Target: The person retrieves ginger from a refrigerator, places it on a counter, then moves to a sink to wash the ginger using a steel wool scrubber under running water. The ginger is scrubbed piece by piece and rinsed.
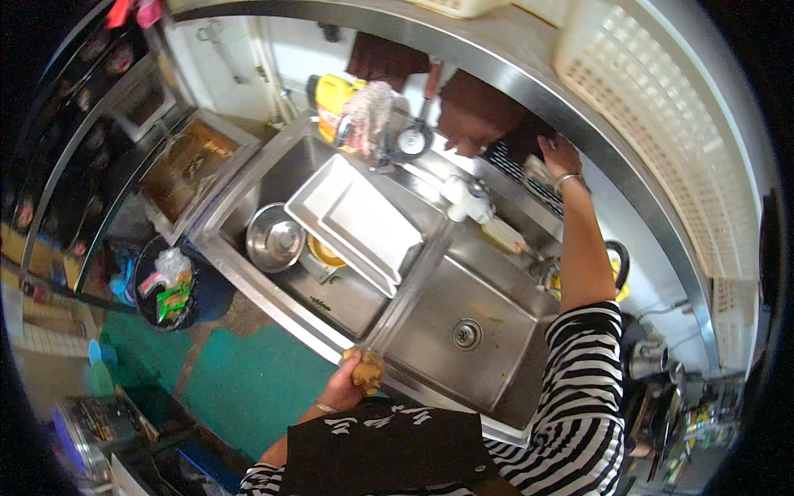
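My left hand (345, 383) grips a knobbly yellow-brown lump (368, 372) that looks like ginger root, at the front rim of a steel double sink (428, 384). My right hand (562, 160) is stretched out to the back ledge, beneath a steel shelf. It is beside a dark brown cloth (481, 111) and just above a pale block-like item (538, 175); whether the fingers touch either is unclear. A white plastic tray (372, 214) lies tilted across the left basin, over a yellow bowl (325, 251) and beside a steel bowl (276, 239).
A white faucet (465, 197) rises behind the right basin, near a pale-handled brush (504, 235). A yellow jug (332, 99) and a draped rag (369, 115) stand at the back left. Overhead runs the steel shelf (496, 53) with a plastic basket (645, 124). A filled bin (164, 297) stands left.
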`<state>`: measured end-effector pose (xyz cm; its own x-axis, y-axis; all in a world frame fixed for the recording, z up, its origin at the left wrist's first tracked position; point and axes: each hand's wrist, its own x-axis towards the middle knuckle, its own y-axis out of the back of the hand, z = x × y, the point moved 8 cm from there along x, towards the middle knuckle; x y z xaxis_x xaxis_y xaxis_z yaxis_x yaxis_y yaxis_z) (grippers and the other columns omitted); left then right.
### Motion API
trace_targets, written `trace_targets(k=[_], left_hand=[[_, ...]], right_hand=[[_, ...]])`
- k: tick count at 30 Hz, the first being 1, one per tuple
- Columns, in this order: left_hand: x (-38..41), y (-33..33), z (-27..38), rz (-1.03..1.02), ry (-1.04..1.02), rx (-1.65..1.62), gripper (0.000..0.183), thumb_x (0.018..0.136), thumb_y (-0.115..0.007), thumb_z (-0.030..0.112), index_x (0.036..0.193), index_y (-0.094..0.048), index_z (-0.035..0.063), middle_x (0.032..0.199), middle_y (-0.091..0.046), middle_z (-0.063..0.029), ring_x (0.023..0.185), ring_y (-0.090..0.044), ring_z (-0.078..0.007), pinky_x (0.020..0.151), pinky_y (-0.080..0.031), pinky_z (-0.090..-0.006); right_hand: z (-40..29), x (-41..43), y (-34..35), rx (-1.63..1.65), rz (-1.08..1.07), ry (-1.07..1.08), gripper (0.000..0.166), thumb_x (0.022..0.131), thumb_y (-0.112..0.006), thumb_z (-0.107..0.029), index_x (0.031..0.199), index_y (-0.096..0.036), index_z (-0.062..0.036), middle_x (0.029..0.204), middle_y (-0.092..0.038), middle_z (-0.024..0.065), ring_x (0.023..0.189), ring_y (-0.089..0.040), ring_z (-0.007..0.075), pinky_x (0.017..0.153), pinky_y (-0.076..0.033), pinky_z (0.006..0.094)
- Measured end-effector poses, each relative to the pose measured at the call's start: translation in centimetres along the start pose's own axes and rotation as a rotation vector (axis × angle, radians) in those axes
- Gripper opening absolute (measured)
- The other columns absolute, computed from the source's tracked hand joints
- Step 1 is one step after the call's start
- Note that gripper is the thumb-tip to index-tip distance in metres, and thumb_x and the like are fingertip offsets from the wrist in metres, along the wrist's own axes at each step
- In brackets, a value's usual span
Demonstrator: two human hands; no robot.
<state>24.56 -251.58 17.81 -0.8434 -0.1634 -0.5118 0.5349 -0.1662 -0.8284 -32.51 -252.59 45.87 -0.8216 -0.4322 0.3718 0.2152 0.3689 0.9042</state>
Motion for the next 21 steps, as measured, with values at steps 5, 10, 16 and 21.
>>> trace_targets(k=[5, 10, 16, 21], left_hand=[[-1.9, 1.0, 1.5, 0.064, -0.044, -0.004, 0.042, 0.089, -0.045, 0.039, 0.112, -0.047, 0.0047, 0.1, -0.058, -0.01, 0.086, -0.058, -0.0225, 0.077, -0.047, -0.0346], [-3.1, 1.9, 1.8, 0.11, -0.075, -0.067, 0.04, 0.089, -0.046, 0.04, 0.108, -0.051, 0.0048, 0.097, -0.06, -0.0094, 0.084, -0.059, -0.0198, 0.076, -0.046, -0.0322], [-4.5, 4.1, 2.2, 0.116, -0.143, -0.196, 0.036, 0.09, -0.046, 0.038, 0.105, -0.051, 0.0054, 0.095, -0.06, -0.0086, 0.081, -0.059, -0.02, 0.072, -0.047, -0.032], [-5.2, 5.5, 2.9, 0.114, -0.193, -0.233, 0.034, 0.09, -0.045, 0.035, 0.105, -0.051, 0.0048, 0.094, -0.06, -0.0101, 0.08, -0.059, -0.0218, 0.072, -0.047, -0.0337]], right_hand=[[-7.6, 0.2, -2.7, 0.113, -0.183, -0.029, 0.077, 0.075, -0.048, -0.061, 0.129, -0.041, -0.0056, 0.131, -0.04, 0.0194, 0.12, -0.04, 0.0353, 0.097, -0.035, 0.0419], [-7.9, 0.5, -6.5, 1.865, -0.32, -0.361, 0.039, 0.08, -0.061, -0.02, 0.113, -0.051, -0.0016, 0.113, -0.056, 0.0152, 0.103, -0.055, 0.0251, 0.089, -0.042, 0.0423], [-11.6, 0.7, -5.4, 1.874, -0.354, -0.357, 0.038, 0.083, -0.057, -0.017, 0.116, -0.05, -0.0016, 0.119, -0.054, 0.0111, 0.109, -0.05, 0.0274, 0.092, -0.04, 0.0436], [-11.1, 0.2, -3.9, 1.499, -0.206, -0.38, 0.046, 0.081, -0.06, -0.03, 0.121, -0.05, -0.0087, 0.122, -0.052, 0.0061, 0.11, -0.05, 0.0258, 0.089, -0.042, 0.0437]])
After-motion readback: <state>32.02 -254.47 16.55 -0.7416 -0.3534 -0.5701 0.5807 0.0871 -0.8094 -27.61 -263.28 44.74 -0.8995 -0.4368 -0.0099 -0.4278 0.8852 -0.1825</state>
